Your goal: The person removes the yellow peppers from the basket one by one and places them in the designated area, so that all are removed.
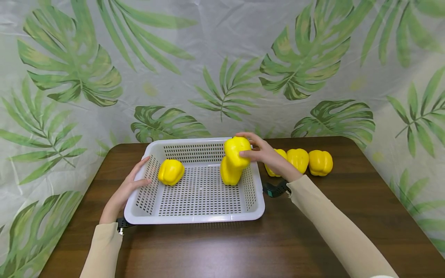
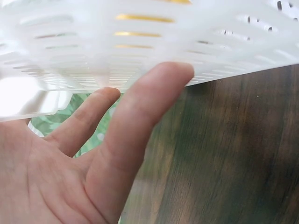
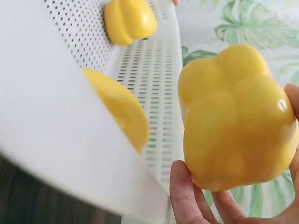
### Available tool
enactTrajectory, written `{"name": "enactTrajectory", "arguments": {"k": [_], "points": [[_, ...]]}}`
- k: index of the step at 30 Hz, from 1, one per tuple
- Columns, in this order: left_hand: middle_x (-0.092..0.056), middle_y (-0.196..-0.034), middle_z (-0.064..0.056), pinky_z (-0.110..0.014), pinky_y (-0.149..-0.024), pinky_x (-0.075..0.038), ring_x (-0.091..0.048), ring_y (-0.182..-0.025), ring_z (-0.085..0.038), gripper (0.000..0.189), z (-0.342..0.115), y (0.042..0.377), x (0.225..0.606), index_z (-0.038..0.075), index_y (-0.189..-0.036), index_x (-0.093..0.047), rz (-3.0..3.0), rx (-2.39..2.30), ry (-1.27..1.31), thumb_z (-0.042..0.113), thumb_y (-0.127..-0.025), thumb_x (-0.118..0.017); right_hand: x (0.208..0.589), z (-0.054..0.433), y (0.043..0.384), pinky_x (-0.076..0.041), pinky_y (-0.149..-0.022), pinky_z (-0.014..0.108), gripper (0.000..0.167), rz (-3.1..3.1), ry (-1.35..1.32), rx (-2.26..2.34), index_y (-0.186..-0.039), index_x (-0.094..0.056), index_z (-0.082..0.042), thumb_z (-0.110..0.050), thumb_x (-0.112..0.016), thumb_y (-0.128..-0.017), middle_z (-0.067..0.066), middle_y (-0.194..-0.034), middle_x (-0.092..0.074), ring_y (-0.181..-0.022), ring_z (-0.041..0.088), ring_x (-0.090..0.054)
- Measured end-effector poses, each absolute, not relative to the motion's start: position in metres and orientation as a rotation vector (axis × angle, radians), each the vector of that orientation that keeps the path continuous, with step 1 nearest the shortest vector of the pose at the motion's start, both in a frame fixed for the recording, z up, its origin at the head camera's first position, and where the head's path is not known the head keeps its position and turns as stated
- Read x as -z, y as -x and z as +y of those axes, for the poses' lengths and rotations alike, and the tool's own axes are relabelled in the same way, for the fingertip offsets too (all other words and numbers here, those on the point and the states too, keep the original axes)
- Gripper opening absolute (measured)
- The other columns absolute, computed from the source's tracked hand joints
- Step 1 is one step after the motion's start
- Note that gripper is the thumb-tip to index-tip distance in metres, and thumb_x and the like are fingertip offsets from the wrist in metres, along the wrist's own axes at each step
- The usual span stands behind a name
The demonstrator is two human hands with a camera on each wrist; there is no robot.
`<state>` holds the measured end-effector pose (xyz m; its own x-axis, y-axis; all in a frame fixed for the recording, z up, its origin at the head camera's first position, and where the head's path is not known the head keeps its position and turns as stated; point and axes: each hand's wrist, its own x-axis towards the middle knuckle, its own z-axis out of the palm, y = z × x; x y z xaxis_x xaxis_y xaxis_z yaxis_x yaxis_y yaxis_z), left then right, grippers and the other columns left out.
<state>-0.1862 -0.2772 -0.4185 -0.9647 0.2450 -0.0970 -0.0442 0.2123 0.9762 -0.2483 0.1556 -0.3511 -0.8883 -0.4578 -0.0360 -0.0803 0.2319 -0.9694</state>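
My right hand point(image 1: 259, 152) holds a yellow bell pepper point(image 1: 237, 146) between thumb and fingers, above the right side of a white perforated basket point(image 1: 194, 219). In the right wrist view this bell pepper point(image 3: 238, 121) fills the right part, lobes facing the camera. Below it in the basket stands another yellow bell pepper point(image 1: 230, 173), partly covered by the held one. A third bell pepper point(image 1: 171, 172) lies near the basket's left wall. At that wall is my left hand point(image 1: 128, 189), its thumb and forefinger extended against the slotted plastic; its other fingers are mostly hidden.
Three more yellow peppers point(image 1: 320, 163) sit in a row on the dark wooden table point(image 1: 194, 251), right of the basket; my right hand partly covers the nearest. Behind the table hangs a leaf-patterned cloth point(image 1: 229, 46). Dark straps point(image 1: 277, 189) circle both wrists.
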Motion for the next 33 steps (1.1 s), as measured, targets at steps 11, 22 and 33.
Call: {"name": "enactTrajectory", "arguments": {"k": [11, 22, 33], "points": [[-0.009, -0.154, -0.022, -0.058, -0.079, -0.05, -0.037, -0.12, -0.055, 0.075, -0.276, 0.186, 0.418, 0.029, -0.154, -0.009, 2.236, -1.847, -0.18, 0.01, -0.095, -0.05, 0.35, 0.175, 0.244, -0.048, -0.085, 0.044, 0.058, 2.203, 0.426, 1.767, -0.144, -0.039, -0.026, -0.023, -0.064, -0.092, 0.017, -0.134, -0.041, -0.11, 0.033, -0.051], [-0.009, -0.154, -0.022, -0.059, -0.079, -0.049, -0.037, -0.12, -0.055, 0.075, -0.277, 0.186, 0.419, 0.029, -0.154, -0.009, 2.229, -1.858, -0.194, 0.009, -0.095, -0.05, 0.352, 0.192, 0.242, -0.044, -0.09, 0.05, 0.058, 2.214, 0.391, 1.813, -0.145, -0.037, -0.022, -0.022, -0.062, -0.092, 0.018, -0.135, -0.041, -0.111, 0.033, -0.048], [-0.01, -0.154, -0.022, -0.058, -0.08, -0.049, -0.037, -0.12, -0.055, 0.074, -0.276, 0.186, 0.419, 0.028, -0.154, -0.009, 2.237, -1.853, -0.199, 0.009, -0.095, -0.049, 0.357, 0.21, 0.239, -0.046, -0.087, 0.043, 0.057, 2.24, 0.353, 1.843, -0.144, -0.038, -0.022, -0.022, -0.062, -0.093, 0.017, -0.136, -0.04, -0.109, 0.03, -0.05]]}}
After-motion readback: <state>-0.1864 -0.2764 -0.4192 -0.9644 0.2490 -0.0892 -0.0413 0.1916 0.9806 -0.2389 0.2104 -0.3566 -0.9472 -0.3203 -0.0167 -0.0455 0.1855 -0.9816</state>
